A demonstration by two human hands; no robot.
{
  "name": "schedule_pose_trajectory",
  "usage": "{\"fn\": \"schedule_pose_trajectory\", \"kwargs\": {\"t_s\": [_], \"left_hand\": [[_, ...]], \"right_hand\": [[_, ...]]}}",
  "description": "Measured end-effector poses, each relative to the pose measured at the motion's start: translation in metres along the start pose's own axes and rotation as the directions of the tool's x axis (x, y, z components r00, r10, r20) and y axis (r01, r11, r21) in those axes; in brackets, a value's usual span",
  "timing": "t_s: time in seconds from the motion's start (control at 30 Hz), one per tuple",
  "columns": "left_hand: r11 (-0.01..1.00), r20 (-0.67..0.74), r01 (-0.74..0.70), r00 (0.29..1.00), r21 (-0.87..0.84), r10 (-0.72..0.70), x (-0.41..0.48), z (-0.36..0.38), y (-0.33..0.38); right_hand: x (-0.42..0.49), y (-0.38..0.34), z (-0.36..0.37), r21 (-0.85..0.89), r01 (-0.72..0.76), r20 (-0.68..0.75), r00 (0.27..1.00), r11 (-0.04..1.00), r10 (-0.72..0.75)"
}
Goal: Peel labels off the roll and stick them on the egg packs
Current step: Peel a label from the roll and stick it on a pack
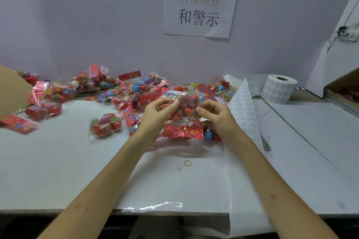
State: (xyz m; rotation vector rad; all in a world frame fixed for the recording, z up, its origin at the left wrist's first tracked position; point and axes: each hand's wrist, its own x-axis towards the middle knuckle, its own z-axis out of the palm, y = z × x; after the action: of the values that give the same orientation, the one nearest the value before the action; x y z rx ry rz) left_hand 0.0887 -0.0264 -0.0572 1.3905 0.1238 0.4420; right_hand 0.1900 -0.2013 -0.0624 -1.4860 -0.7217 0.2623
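Both hands hold one clear egg pack (187, 109) with red and blue eggs and a red header card, lifted above the white table. My left hand (158, 113) pinches the pack's upper left part. My right hand (214, 115) grips its right side with curled fingers. The label roll (277, 88) stands at the back right. Its strip of white labels (242, 110) trails toward me just right of my right hand. Several more egg packs (104, 125) lie scattered across the back and left of the table.
A cardboard box flap (11, 93) juts in at the left edge. Another box (343, 91) sits at the far right. A yellow rubber band (187, 163) lies on a clear plastic sheet (174, 180) near the front edge. A paper sign (200, 6) hangs on the wall.
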Motion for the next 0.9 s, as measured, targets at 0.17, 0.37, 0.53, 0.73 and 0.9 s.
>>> {"fn": "schedule_pose_trajectory", "kwargs": {"t_s": [0.17,0.37,0.53,0.73,0.9], "left_hand": [[0.995,-0.005,0.061,0.998,-0.077,-0.062,0.0009,0.0007,0.0030],[0.993,-0.082,0.045,0.995,-0.113,-0.054,0.0031,-0.0030,0.0053],[0.995,-0.001,0.004,1.000,0.095,-0.004,0.0012,-0.0028,-0.0008],[0.985,-0.015,-0.067,0.997,0.160,0.070,0.0022,-0.0035,-0.0036],[0.990,-0.054,-0.071,0.995,0.121,0.078,0.0027,-0.0048,-0.0035]], "right_hand": [[0.0024,-0.0001,-0.0043,0.126,-0.068,0.031,0.997,0.990,0.065],[0.0024,-0.0011,-0.0088,0.189,-0.111,0.026,0.994,0.976,0.108],[0.0008,-0.0003,-0.0070,0.142,-0.090,0.061,0.995,0.986,0.082],[-0.0005,-0.0007,-0.0048,0.112,-0.098,0.071,0.993,0.989,0.090],[-0.0015,-0.0007,-0.0038,0.071,-0.075,0.052,0.996,0.995,0.072]]}}
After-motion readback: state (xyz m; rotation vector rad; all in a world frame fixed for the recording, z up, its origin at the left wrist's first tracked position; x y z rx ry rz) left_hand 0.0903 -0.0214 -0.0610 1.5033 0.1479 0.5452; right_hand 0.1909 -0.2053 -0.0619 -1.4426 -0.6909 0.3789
